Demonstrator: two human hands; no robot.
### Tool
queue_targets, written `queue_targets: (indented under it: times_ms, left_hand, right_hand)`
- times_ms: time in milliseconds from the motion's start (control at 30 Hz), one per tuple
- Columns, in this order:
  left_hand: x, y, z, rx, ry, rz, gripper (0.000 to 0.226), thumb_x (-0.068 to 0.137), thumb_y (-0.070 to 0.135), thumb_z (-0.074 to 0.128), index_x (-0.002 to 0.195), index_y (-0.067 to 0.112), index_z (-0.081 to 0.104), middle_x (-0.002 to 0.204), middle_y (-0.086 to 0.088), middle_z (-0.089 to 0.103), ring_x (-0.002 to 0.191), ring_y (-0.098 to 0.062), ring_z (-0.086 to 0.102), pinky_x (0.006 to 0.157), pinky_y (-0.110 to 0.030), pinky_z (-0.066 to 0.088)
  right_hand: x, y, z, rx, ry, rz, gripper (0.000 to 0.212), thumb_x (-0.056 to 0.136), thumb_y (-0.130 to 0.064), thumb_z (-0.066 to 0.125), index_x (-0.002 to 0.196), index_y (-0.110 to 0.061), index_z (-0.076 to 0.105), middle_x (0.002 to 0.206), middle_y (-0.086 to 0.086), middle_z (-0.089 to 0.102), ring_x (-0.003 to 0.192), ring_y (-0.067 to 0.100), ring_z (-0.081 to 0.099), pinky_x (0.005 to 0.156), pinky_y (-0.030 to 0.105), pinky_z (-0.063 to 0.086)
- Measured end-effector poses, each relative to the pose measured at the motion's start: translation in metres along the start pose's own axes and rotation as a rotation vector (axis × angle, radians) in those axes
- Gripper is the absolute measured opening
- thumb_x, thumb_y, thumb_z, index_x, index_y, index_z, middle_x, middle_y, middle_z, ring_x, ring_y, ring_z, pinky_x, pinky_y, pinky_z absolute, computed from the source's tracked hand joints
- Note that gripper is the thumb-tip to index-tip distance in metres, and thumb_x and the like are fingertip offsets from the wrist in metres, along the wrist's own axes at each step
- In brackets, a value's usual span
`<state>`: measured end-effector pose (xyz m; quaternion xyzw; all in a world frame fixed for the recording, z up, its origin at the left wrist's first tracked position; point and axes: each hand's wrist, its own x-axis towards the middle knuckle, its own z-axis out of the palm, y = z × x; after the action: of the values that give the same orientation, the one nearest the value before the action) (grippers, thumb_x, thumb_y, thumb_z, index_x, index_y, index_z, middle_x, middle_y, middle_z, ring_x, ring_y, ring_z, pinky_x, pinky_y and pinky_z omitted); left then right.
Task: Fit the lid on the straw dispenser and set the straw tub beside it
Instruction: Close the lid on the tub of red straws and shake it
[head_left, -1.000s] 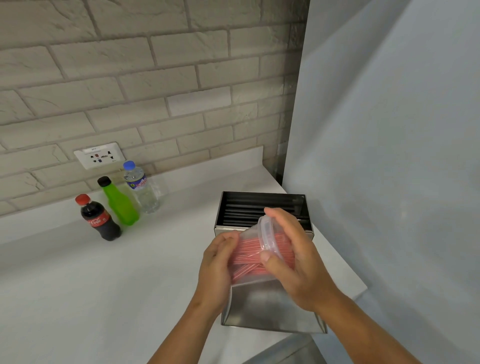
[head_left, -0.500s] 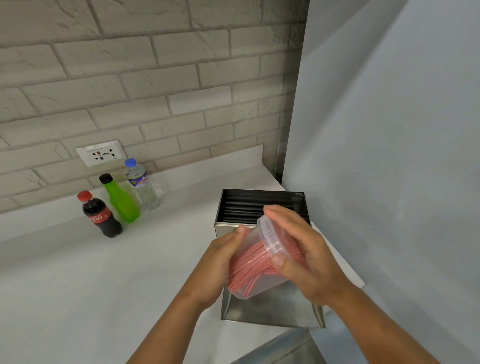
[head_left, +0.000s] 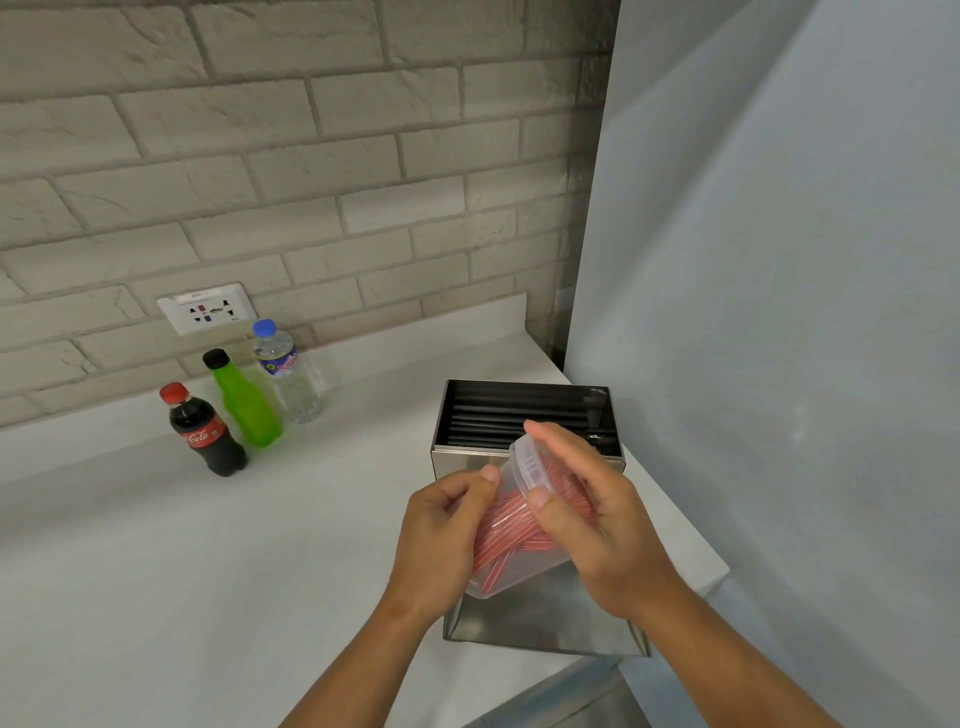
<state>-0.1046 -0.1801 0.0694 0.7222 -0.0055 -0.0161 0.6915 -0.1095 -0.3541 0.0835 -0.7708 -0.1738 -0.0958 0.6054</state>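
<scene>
Straw tub (head_left: 511, 540) above straw dispenser (head_left: 524, 421), on counter (head_left: 156, 545); three bottles (head_left: 244, 400) left, near wall.

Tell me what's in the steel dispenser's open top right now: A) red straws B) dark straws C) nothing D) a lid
B: the straw dispenser is uncovered and rows of dark straws lie inside, while the red ones are in the straw tub held by the left hand and right hand.

Even soft daylight, faint shadows, wide-angle edge bending, slightly soft
</scene>
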Motion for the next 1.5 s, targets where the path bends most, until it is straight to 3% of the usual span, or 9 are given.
queue_targets:
  times_ms: [233, 433, 567, 833, 1000, 1133, 1200, 1300, 1500]
  left_hand:
    - [0.001, 0.006, 0.000, -0.367, -0.024, -0.255, 0.056, 0.095, 0.056, 0.054, 0.115, 0.009, 0.077, 0.117, -0.030, 0.073, 0.104, -0.041, 0.073, 0.098, -0.060, 0.055]
    - [0.002, 0.010, 0.001, -0.247, 0.161, -0.040, 0.033, 0.087, 0.046, 0.068, 0.094, 0.018, 0.081, 0.092, -0.011, 0.081, 0.082, -0.024, 0.078, 0.067, -0.025, 0.060]
    - [0.004, 0.006, 0.005, -0.213, 0.258, 0.057, 0.031, 0.074, 0.053, 0.068, 0.088, 0.029, 0.081, 0.089, -0.003, 0.081, 0.083, -0.019, 0.078, 0.068, -0.022, 0.059]
    - [0.006, -0.011, 0.004, -0.156, 0.374, 0.094, 0.016, 0.087, 0.034, 0.066, 0.084, 0.029, 0.081, 0.084, 0.005, 0.080, 0.078, -0.011, 0.076, 0.063, -0.015, 0.056]
    - [0.009, -0.017, -0.002, -0.131, 0.341, 0.055, 0.019, 0.089, 0.034, 0.066, 0.086, 0.022, 0.080, 0.083, 0.003, 0.079, 0.075, -0.010, 0.075, 0.062, -0.014, 0.055]
    - [0.010, -0.022, -0.014, -0.175, 0.242, -0.093, 0.036, 0.077, 0.053, 0.067, 0.082, 0.021, 0.080, 0.081, 0.000, 0.078, 0.073, -0.012, 0.073, 0.061, -0.020, 0.056]
    - [0.009, -0.029, -0.021, -0.246, 0.217, -0.179, 0.043, 0.072, 0.061, 0.066, 0.083, 0.022, 0.081, 0.086, -0.002, 0.079, 0.077, -0.016, 0.075, 0.068, -0.030, 0.061]
    - [0.008, -0.035, -0.028, -0.354, 0.189, -0.253, 0.052, 0.075, 0.061, 0.066, 0.096, 0.016, 0.081, 0.104, -0.016, 0.078, 0.094, -0.031, 0.075, 0.085, -0.051, 0.061]
    - [0.006, -0.036, -0.042, -0.007, 0.285, -0.081, 0.022, 0.102, 0.037, 0.058, 0.101, 0.030, 0.079, 0.103, 0.008, 0.079, 0.098, -0.012, 0.074, 0.077, -0.023, 0.060]
  right_hand:
    - [-0.001, 0.008, -0.002, -0.151, 0.023, -0.288, 0.065, 0.086, -0.031, 0.064, 0.144, -0.003, 0.054, 0.154, 0.016, 0.049, 0.145, 0.033, 0.047, 0.112, 0.050, 0.047]
    - [0.001, 0.007, 0.003, -0.192, -0.006, -0.349, 0.070, 0.088, -0.032, 0.062, 0.151, -0.009, 0.044, 0.158, 0.016, 0.043, 0.149, 0.031, 0.041, 0.118, 0.041, 0.038]
    - [0.002, 0.008, 0.009, -0.158, 0.047, -0.306, 0.063, 0.088, -0.029, 0.060, 0.147, -0.012, 0.048, 0.152, 0.014, 0.048, 0.145, 0.026, 0.046, 0.116, 0.030, 0.039]
    - [0.003, 0.014, 0.020, -0.154, 0.074, -0.269, 0.056, 0.091, -0.026, 0.060, 0.144, -0.012, 0.052, 0.147, 0.008, 0.053, 0.142, 0.020, 0.049, 0.114, 0.026, 0.041]
    - [0.000, 0.013, 0.027, -0.156, 0.056, -0.163, 0.056, 0.092, -0.031, 0.060, 0.147, -0.025, 0.049, 0.151, 0.000, 0.051, 0.145, 0.019, 0.046, 0.116, 0.028, 0.040]
    - [-0.001, 0.009, 0.017, -0.054, -0.019, 0.019, 0.052, 0.097, -0.057, 0.055, 0.146, -0.041, 0.051, 0.153, -0.018, 0.050, 0.146, 0.010, 0.044, 0.115, 0.029, 0.041]
    - [0.004, 0.007, 0.010, 0.025, -0.017, 0.173, 0.042, 0.099, -0.061, 0.050, 0.138, -0.050, 0.057, 0.139, -0.027, 0.059, 0.132, 0.000, 0.056, 0.101, 0.023, 0.052]
    - [0.011, 0.013, 0.009, 0.062, -0.039, 0.321, 0.021, 0.105, -0.040, 0.055, 0.112, -0.049, 0.073, 0.108, -0.017, 0.077, 0.102, 0.004, 0.073, 0.080, 0.019, 0.058]
    - [0.020, 0.021, 0.026, 0.031, 0.015, 0.386, 0.026, 0.107, -0.041, 0.050, 0.102, -0.042, 0.076, 0.096, -0.016, 0.078, 0.090, 0.001, 0.074, 0.071, 0.013, 0.056]
